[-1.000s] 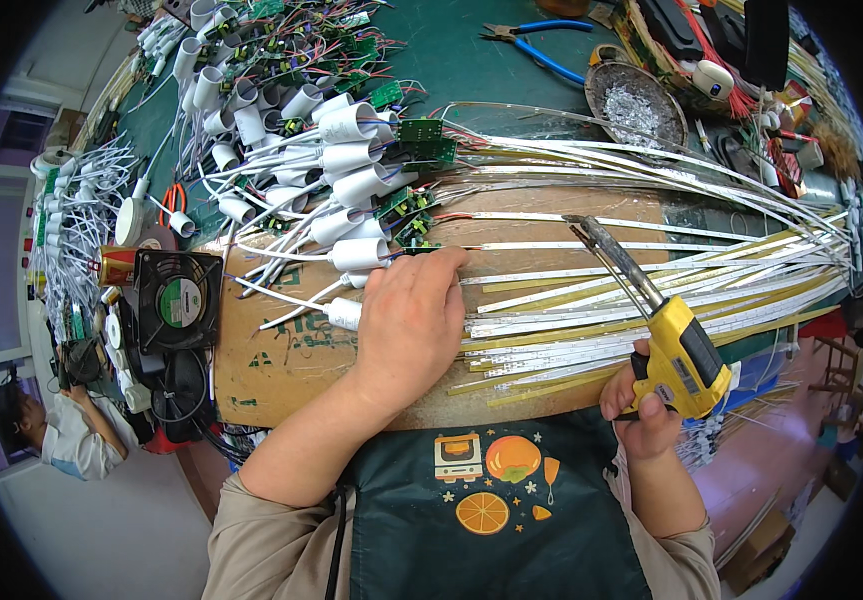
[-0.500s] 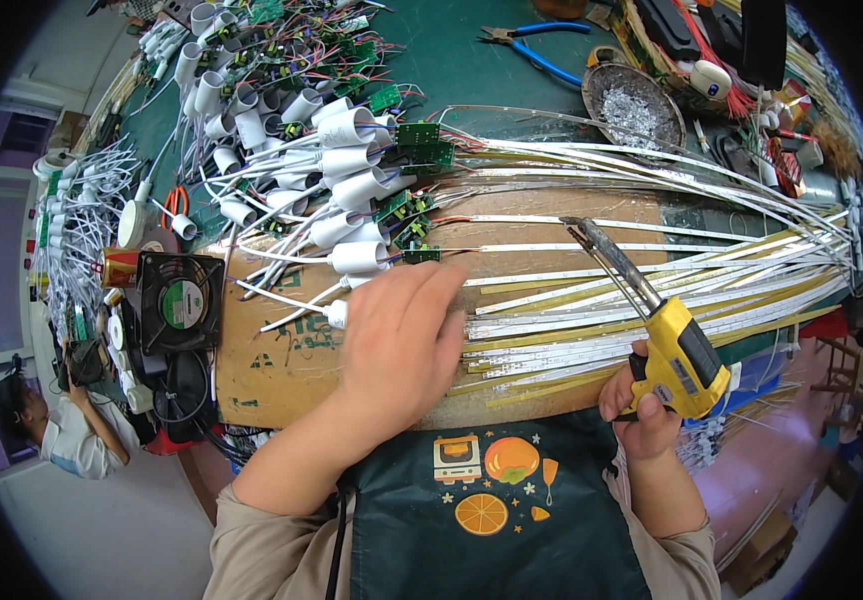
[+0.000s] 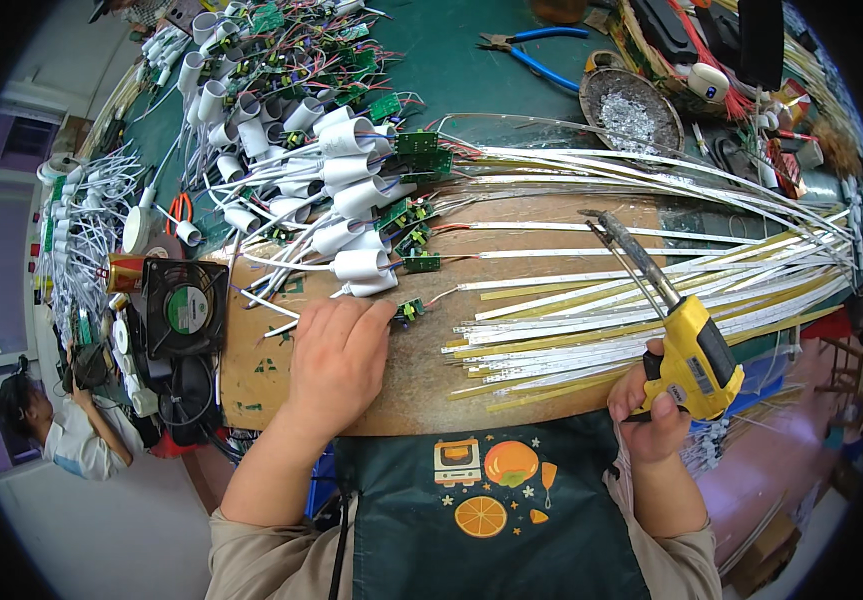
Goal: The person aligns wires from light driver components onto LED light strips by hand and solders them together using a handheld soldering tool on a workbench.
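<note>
In my right hand (image 3: pixel 651 400) is a yellow and black soldering gun (image 3: pixel 691 360), its long metal tip angled up and left above the LED strips (image 3: pixel 571 345). My left hand (image 3: pixel 339 355) lies on the brown board with its fingers curled down. Whatever is beneath those fingers is hidden. At the fingertips shows a small green circuit board (image 3: pixel 409 310), joined by thin wires to a white LED strip (image 3: pixel 511 283). Just above the knuckles is a row of white plastic tubes (image 3: pixel 359 262) with cables running left and circuit boards on their right ends.
Brown cardboard (image 3: pixel 431 370) covers the front of the green table. At the back sit blue-handled pliers (image 3: pixel 541 62), a round dish of clear bits (image 3: pixel 641 115) and a basket (image 3: pixel 641 35). A black fan (image 3: pixel 183 308) stands left. Another person (image 3: pixel 76 430) is at far left.
My left hand has drawn left and slightly down, bringing the small circuit board by its fingertips into view. The soldering gun has shifted a little right and down.
</note>
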Available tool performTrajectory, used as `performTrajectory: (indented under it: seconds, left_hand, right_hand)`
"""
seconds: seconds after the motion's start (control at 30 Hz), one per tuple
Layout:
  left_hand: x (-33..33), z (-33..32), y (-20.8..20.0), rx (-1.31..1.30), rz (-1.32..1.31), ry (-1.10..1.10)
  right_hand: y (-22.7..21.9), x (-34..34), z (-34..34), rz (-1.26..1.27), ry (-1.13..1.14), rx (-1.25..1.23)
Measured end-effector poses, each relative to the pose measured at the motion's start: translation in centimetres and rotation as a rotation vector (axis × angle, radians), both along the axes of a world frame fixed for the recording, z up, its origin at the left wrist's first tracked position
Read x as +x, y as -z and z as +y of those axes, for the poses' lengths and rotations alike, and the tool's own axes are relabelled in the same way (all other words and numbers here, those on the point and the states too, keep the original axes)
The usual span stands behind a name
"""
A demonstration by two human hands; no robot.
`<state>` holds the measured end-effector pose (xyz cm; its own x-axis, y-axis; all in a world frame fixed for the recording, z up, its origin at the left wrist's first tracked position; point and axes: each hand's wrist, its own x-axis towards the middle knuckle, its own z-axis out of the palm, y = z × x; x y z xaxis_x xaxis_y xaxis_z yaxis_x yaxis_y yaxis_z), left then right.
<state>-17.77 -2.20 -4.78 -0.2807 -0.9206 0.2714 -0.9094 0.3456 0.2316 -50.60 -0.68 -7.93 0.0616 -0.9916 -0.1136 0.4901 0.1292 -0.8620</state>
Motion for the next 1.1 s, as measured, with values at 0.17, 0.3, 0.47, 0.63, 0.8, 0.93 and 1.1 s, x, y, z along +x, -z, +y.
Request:
performTrajectory:
  seconds: [0.17,0.3,0.47,0.63,0.8,0.93,1.1]
  left_hand:
    - [-0.5,-1.8,-2.7,-0.119,0.02,0.04]
    - [-1.2,-5.4,-4.4,-0.329,-0.036,0.082]
    - [-2.4,-7.8,-2.2,-0.348,-0.199,0.039]
    - [-5.6,-5.6,-1.5,-0.227,0.054,0.22]
    - [-6.6,-4.7,0.4,0.136,0.24,0.217]
    - [-6.2,-5.6,1.7,0.118,0.22,0.118]
    - [-6.3,-5.8,1.4,0.144,0.247,0.081]
  right_hand:
    - [0.7,-0.4,-0.4,-0.021,0.052,-0.04]
    - [1.2,-0.5,-0.5,0.033,0.058,-0.096]
    - [1.4,-0.6,-0.4,0.018,0.067,-0.114]
    - [0.8,-0.2,-0.5,-0.075,0.067,-0.026]
    - [0.5,-0.2,-0.5,-0.066,0.044,0.002]
    - [0.6,-0.2,-0.5,-0.058,0.043,0.007]
    - [0.5,-0.2,-0.5,-0.065,0.047,0.019]
